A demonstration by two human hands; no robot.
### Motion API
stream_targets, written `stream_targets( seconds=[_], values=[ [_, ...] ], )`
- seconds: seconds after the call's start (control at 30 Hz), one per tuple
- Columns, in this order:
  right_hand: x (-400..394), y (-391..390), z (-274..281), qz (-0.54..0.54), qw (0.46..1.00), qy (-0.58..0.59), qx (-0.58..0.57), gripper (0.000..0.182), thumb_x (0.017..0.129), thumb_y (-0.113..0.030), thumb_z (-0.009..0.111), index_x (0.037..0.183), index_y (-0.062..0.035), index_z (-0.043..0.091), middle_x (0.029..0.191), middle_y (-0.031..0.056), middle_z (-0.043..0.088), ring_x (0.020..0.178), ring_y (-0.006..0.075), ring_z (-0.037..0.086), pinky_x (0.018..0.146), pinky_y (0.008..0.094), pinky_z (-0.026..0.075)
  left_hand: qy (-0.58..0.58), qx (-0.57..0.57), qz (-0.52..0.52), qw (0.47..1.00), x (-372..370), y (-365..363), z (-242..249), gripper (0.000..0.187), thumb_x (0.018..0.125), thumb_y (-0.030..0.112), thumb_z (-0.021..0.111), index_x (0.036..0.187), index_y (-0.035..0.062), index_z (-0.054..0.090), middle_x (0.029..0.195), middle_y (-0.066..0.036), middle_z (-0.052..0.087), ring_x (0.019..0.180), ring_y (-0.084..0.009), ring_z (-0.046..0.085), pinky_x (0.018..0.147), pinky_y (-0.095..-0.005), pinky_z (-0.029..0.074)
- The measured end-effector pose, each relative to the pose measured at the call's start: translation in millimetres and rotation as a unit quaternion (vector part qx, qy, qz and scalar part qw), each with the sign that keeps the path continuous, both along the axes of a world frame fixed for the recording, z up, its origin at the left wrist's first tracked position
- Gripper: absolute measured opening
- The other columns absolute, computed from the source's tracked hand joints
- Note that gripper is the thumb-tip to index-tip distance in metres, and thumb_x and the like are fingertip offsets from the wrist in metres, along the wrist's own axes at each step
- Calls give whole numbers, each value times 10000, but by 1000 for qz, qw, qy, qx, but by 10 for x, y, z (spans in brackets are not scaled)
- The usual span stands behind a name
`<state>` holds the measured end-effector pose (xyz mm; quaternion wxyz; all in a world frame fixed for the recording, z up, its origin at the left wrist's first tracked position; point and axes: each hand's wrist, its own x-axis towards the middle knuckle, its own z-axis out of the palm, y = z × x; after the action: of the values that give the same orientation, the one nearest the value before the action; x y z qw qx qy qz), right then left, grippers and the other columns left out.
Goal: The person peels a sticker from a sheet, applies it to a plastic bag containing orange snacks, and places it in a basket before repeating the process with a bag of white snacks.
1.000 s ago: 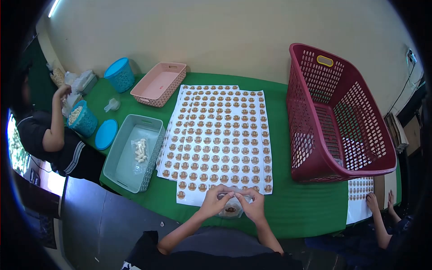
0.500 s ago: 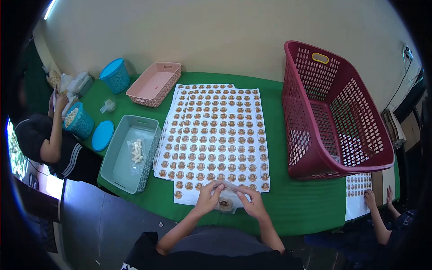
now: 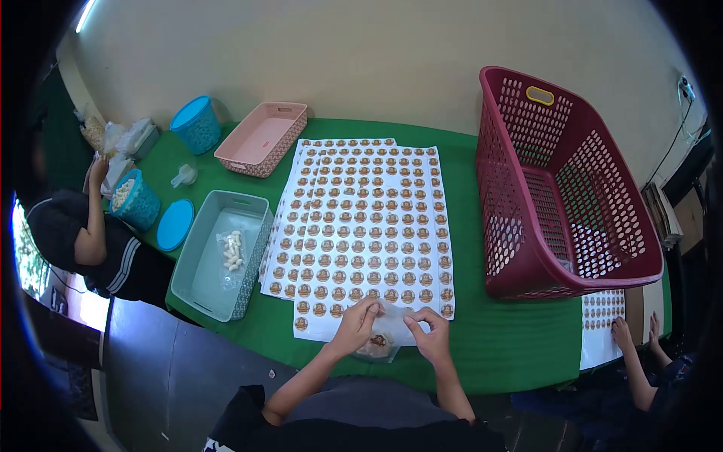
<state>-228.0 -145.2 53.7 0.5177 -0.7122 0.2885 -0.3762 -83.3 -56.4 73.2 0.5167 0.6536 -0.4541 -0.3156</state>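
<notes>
A clear plastic bag (image 3: 382,343) with a round brown sticker on it lies at the near edge of the sticker sheets (image 3: 361,233). My left hand (image 3: 356,328) pinches the bag's top edge on the left. At the right side of the bag's mouth, my right hand (image 3: 431,335) has its fingers pinched on the plastic. The bag's lower part holds pale contents that are hard to make out. Both hands are over the front edge of the sheets.
Left are a green basket (image 3: 203,260) holding a bag of white pieces, a pink basket (image 3: 260,143), blue tubs (image 3: 196,128) and a blue lid (image 3: 175,224). A maroon basket (image 3: 520,188) stands right. Co-workers are at far left (image 3: 90,233) and lower right (image 3: 640,384).
My hands have moved slightly apart, and the bag's top now stands up between them. The far-left co-worker's hand has shifted.
</notes>
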Motion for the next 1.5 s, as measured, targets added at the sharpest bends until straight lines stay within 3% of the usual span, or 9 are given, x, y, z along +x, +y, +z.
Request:
stream_targets(
  seconds=[0.2,0.37,0.53,0.6,0.67,0.73,0.8,0.93,1.5],
  values=[
    [-54,-65,49,-54,950,-150,270,43,778,-6,487,738,-1,472,925,131,549,794,161,566,628,218,447,28,-77,94,992,14,60,13,334,762,110,527,1069,26,425,1048,-114,434,940,-204,470,783,-316,395],
    [-54,147,373,72,963,-124,228,49,784,-33,481,815,3,466,1142,183,442,982,222,496,809,302,402,1,-77,-121,990,-49,111,227,726,705,256,605,1264,16,209,1284,-173,229,1194,-264,223,936,-361,261],
    [-45,147,380,184,982,-39,-19,226,758,-90,508,968,-11,484,1156,181,437,1010,219,458,858,339,334,16,-90,-66,994,-177,93,303,545,807,220,482,1243,-7,245,1242,-188,308,1144,-250,331,947,-352,266],
    [-66,119,295,144,984,-79,68,229,749,-84,516,965,-12,497,1092,148,478,938,199,474,828,317,345,257,-45,-66,963,-132,120,276,350,851,126,384,1156,-44,364,1170,-183,399,1040,-228,451,893,-323,338],
    [-13,94,477,-58,993,-94,49,209,740,-78,534,938,-15,516,994,101,500,911,183,466,819,300,343,245,-46,-42,968,-164,138,321,258,862,107,364,1042,-56,451,1051,-144,495,945,-202,519,825,-305,405],
    [-15,75,520,-41,992,-87,80,218,724,-60,555,935,-17,524,938,68,490,903,170,456,808,293,344,321,-52,-29,945,-204,166,319,205,844,96,416,975,-47,481,924,-120,544,882,-186,540,779,-300,423],
    [-48,35,470,180,975,-58,120,258,712,-47,571,965,-20,529,935,82,511,877,158,463,783,284,351,276,-52,-42,959,-234,161,227,183,830,93,446,944,-42,494,898,-113,548,852,-176,543,761,-294,426],
    [11,132,422,100,989,-65,84,124,698,5,573,816,-10,608,789,73,570,747,147,508,686,252,390,99,-37,-34,994,-219,137,319,136,794,95,514,847,-28,537,850,-110,565,786,-142,538,716,-271,420],
    [-84,30,447,14,998,-37,57,115,728,-36,564,817,25,602,743,61,530,682,113,486,627,215,382,158,-110,-18,981,-19,98,262,77,705,-16,589,779,-27,605,789,-97,567,780,-136,541,691,-240,433]
  ],
)
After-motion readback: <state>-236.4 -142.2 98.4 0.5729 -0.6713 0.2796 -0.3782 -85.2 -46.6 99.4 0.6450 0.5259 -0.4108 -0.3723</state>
